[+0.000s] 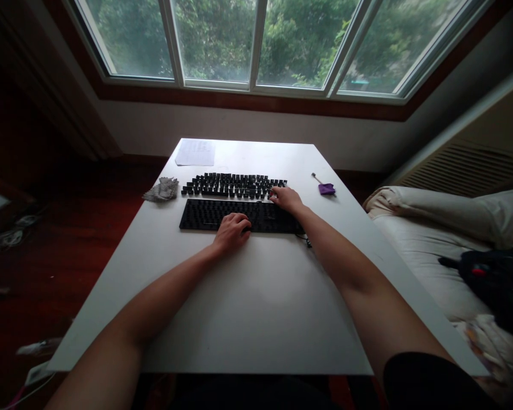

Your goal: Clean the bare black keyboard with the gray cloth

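A black keyboard [199, 215] lies across the white table. Over its front edge is my left hand [231, 232], with curled fingers on top and the thumb at the front, closed on the keyboard. Behind the keyboard, loose black keycaps [226, 185] stand in rows on the tabletop. My right hand [288, 199] reaches past the keyboard's back right part to the right end of these rows. Its thumb and fingertips are pinched together among the keycaps; what is between them is too small to make out.
A crumpled grey cloth [162, 189] lies at the table's left edge, and a sheet of paper [195, 152] at the back left. On the right are a purple cloth [326, 189] and a small brush [316, 177]. A cable [306, 240] shows by the keyboard's right end.
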### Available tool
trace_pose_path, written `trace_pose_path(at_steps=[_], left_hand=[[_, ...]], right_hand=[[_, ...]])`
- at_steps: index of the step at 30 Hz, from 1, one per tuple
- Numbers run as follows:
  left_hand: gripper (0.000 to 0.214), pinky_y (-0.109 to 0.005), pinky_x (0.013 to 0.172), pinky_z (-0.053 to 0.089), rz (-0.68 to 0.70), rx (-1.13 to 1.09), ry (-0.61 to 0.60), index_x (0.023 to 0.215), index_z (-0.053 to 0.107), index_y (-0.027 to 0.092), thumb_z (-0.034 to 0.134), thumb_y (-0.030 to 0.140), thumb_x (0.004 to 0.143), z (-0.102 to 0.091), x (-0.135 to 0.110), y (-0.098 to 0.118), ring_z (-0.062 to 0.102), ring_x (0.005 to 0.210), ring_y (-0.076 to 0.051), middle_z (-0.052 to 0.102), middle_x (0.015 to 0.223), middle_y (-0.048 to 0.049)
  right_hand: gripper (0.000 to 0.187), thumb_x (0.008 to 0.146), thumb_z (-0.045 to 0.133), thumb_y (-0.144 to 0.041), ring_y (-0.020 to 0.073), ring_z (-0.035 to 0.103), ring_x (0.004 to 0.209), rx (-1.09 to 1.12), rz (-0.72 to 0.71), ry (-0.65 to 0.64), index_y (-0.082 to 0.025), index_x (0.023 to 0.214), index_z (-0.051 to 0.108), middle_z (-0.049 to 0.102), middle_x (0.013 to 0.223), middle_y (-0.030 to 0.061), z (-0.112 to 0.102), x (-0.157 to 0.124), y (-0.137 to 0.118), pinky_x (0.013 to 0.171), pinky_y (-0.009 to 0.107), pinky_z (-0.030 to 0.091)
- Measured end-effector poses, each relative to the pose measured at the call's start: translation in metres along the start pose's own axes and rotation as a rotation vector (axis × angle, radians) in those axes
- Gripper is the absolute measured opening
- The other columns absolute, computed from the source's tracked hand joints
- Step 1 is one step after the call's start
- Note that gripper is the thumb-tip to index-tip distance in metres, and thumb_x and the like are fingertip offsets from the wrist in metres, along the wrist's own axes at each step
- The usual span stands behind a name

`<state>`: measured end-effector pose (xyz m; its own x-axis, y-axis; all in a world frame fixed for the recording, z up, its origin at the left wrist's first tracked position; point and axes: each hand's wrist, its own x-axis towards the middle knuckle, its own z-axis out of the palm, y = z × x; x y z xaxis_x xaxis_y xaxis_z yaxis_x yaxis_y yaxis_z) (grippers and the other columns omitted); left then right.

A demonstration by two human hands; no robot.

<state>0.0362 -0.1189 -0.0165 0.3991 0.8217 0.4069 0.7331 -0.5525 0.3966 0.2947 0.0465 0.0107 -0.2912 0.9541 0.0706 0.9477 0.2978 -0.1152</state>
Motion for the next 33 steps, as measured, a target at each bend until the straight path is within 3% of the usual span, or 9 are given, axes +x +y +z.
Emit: trace_pose_path(at_steps=[9,18,22,27,33], left_hand=[[0.020,-0.047,0.108,0.040,-0.005,-0.008,-0.006,0.108,0.071,0.025,0.066,0.025,0.088,-0.001,0.000,-0.001,0.053,0.122,-0.028,0.065,0.126,-0.0063],[0.021,-0.047,0.109,0.040,-0.014,-0.019,-0.012,0.109,0.071,0.026,0.065,0.025,0.088,-0.002,0.000,-0.001,0.053,0.123,-0.027,0.065,0.127,-0.0058],[0.021,-0.047,0.108,0.040,-0.010,-0.024,-0.015,0.108,0.071,0.026,0.065,0.025,0.089,-0.001,0.001,-0.001,0.053,0.123,-0.027,0.065,0.127,-0.0059],[0.017,-0.046,0.107,0.042,-0.025,-0.063,0.006,0.103,0.072,0.026,0.065,0.024,0.088,-0.001,0.003,0.000,0.056,0.121,-0.026,0.067,0.124,-0.0051],[0.015,-0.045,0.107,0.043,-0.057,-0.119,0.011,0.099,0.073,0.025,0.062,0.022,0.090,-0.002,0.007,0.006,0.059,0.120,-0.025,0.069,0.122,-0.0049]], right_hand=[[0.030,0.092,0.061,-0.039,0.0271,0.067,0.097,-0.059,0.004,-0.053,-0.026,0.119,0.065,0.073,0.109,0.0105,0.000,0.006,-0.012,0.079,0.033,0.048],[0.030,0.094,0.059,-0.039,0.0285,0.067,0.102,-0.074,-0.002,-0.033,-0.025,0.120,0.060,0.072,0.117,0.0116,-0.014,-0.006,-0.023,0.081,0.035,0.048],[0.034,0.091,0.059,-0.030,0.0273,0.067,0.098,0.022,-0.022,-0.015,-0.023,0.125,0.057,0.072,0.114,0.0111,-0.016,-0.022,-0.021,0.081,0.035,0.048],[0.034,0.090,0.057,-0.020,0.0247,0.069,0.094,0.213,-0.158,-0.018,-0.022,0.124,0.061,0.076,0.103,0.0079,-0.022,-0.054,-0.006,0.084,0.034,0.049],[0.036,0.100,0.047,-0.033,0.0257,0.070,0.105,0.395,-0.153,0.232,-0.026,0.128,0.068,0.076,0.113,0.0066,-0.053,-0.094,0.004,0.091,0.038,0.052]])
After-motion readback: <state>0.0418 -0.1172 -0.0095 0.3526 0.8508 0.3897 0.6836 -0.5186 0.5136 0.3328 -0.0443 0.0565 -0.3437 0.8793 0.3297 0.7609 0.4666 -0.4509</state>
